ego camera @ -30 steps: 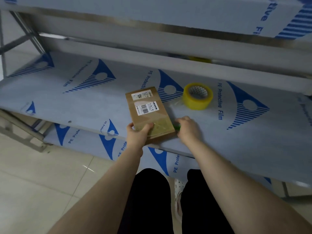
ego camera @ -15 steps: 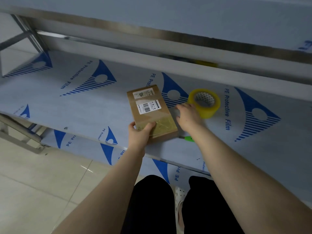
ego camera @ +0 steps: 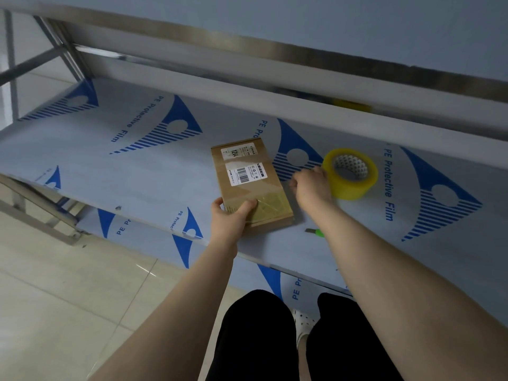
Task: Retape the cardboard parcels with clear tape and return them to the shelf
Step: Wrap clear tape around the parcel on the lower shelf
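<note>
Parcel (ego camera: 248,182), cardboard, labelled, flat on shelf (ego camera: 137,174) near front edge; near end gripped by left hand (ego camera: 229,218). Right hand (ego camera: 310,185), fingers curled, against tape roll (ego camera: 349,174) beside parcel; grasp not discernible. Green cutter (ego camera: 316,232) by forearm.

- One parcel (ego camera: 253,193)
- Two labels on it, one (ego camera: 238,153) above the other (ego camera: 246,174)
- One tape roll (ego camera: 347,189)
- One green cutter (ego camera: 316,231)
- Two hands: left hand (ego camera: 231,218), right hand (ego camera: 312,185)
- Three shelves (ego camera: 137,174)
- One white shoe (ego camera: 302,321)
</note>
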